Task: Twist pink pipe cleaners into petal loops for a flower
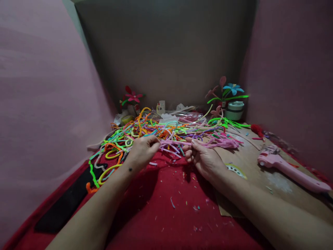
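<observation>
Stretched level between my two hands is a pink pipe cleaner (pixel 173 142). My left hand (pixel 142 151) pinches its left end between thumb and fingers. On the other side my right hand (pixel 204 159) grips it with the thumb on top and the fingers curled below. Just behind both hands lies a tangled heap of pipe cleaners (pixel 153 126) in many colours. A pink bunch (pixel 227 143) sits right of my right hand; whether it joins the held piece, I cannot tell.
A pink glue gun (pixel 293 170) lies on a brown board (pixel 249 152) at right. Near my right wrist is a round tape spool (pixel 235 170). Pipe-cleaner flowers (pixel 232 89) and a pale green pot (pixel 234 111) stand behind. Scraps dot the red cloth (pixel 156 215); a black flat object (pixel 65 201) lies left.
</observation>
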The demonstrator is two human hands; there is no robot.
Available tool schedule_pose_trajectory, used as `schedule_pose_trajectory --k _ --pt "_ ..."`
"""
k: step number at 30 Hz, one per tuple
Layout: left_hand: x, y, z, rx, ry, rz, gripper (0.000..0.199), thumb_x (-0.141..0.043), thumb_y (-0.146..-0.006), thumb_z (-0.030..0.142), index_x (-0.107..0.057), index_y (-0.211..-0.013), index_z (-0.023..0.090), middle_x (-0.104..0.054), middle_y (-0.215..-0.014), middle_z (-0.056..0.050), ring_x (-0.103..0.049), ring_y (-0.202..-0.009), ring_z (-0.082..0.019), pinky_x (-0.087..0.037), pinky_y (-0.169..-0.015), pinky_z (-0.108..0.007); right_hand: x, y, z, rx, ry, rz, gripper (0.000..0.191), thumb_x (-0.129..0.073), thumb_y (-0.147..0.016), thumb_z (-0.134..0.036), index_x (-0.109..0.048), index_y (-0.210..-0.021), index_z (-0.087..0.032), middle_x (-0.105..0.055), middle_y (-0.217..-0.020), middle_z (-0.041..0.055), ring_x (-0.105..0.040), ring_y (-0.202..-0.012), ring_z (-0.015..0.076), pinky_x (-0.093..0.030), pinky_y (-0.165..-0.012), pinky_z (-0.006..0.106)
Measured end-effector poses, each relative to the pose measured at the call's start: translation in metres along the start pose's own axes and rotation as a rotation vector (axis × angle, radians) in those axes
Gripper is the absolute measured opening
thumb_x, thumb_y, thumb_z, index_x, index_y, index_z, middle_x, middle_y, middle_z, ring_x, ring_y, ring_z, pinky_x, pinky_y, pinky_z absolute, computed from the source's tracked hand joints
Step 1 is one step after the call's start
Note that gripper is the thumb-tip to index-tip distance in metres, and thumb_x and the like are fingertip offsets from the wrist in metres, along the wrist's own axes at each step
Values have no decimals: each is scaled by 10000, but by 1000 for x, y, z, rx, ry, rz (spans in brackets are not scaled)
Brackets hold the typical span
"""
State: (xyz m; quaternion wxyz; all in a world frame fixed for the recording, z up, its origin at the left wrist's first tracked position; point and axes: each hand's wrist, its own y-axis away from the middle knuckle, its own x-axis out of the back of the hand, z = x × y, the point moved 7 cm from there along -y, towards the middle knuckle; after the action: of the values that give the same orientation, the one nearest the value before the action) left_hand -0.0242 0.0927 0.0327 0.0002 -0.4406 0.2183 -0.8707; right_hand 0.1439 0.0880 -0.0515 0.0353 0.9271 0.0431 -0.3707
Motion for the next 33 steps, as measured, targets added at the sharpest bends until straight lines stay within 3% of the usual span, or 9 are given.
schedule_pose_trajectory --k 6,9,13,16,18,22,26,30,33 --pt "50 -1 -40 297 585 477 88 -620 -627 222 -604 -654 140 -462 -440 68 -348 -351 -48 -237 -356 -185 -4 3 1 -27 41 -30 159 -564 -778 -168 -534 -931 -139 -619 -612 16 -529 -432 84 -397 -387 178" --pt "53 -3 -53 330 887 546 93 -629 -581 176 -579 -648 134 -476 -456 65 -357 -341 -43 -245 -339 -180 -2 3 4 -91 63 -1 116 -535 -782 -128 -553 -896 -125 -599 -580 13 -505 -414 72 -369 -374 168" --pt "54 -4 -55 301 1001 564 76 -617 -587 157 -553 -621 133 -449 -446 65 -347 -349 -43 -265 -340 -180 5 0 7 -145 90 47 73 -552 -778 -130 -579 -842 -108 -605 -593 31 -511 -434 74 -401 -406 187" --pt "46 -4 -44 258 973 475 87 -608 -640 190 -534 -630 146 -431 -440 69 -336 -347 -44 -255 -342 -178 -3 1 11 -169 125 -83 133 -584 -777 -196 -605 -806 -68 -645 -688 100 -594 -543 121 -490 -525 248" --pt "36 -1 -31 224 890 383 100 -599 -680 217 -539 -645 145 -417 -434 70 -338 -356 -40 -248 -350 -168 -6 4 14 -189 185 -119 181 -563 -797 -227 -608 -788 -53 -650 -682 122 -605 -537 128 -478 -496 234" --pt "-6 8 2 200 682 17 165 -571 -744 288 -543 -674 141 -452 -451 61 -350 -366 -39 -255 -363 -160 -2 10 16 -242 300 -29 180 -519 -804 -255 -576 -770 -88 -638 -608 94 -551 -410 105 -339 -333 179" --pt "-47 20 13 267 600 -260 177 -475 -794 321 -494 -710 167 -561 -568 28 -385 -368 -64 -282 -358 -185 -14 14 9 -113 340 -148 219 -623 -694 -221 -593 -891 -131 -652 -683 55 -573 -502 122 -396 -402 203" --pt "-59 22 21 85 388 -290 204 -458 -798 277 -496 -632 166 -508 -552 30 -422 -493 -86 -338 -492 -201 -18 15 -8 144 402 -117 250 -603 -764 -357 -610 -928 -168 -652 -754 36 -594 -660 142 -468 -594 259" --pt "-63 25 26 -43 251 -298 197 -427 -805 242 -503 -637 174 -502 -603 24 -435 -581 -106 -342 -566 -215 -16 8 -16 134 252 -101 333 -467 -847 -447 -610 -847 -146 -635 -687 47 -598 -664 148 -473 -681 291"
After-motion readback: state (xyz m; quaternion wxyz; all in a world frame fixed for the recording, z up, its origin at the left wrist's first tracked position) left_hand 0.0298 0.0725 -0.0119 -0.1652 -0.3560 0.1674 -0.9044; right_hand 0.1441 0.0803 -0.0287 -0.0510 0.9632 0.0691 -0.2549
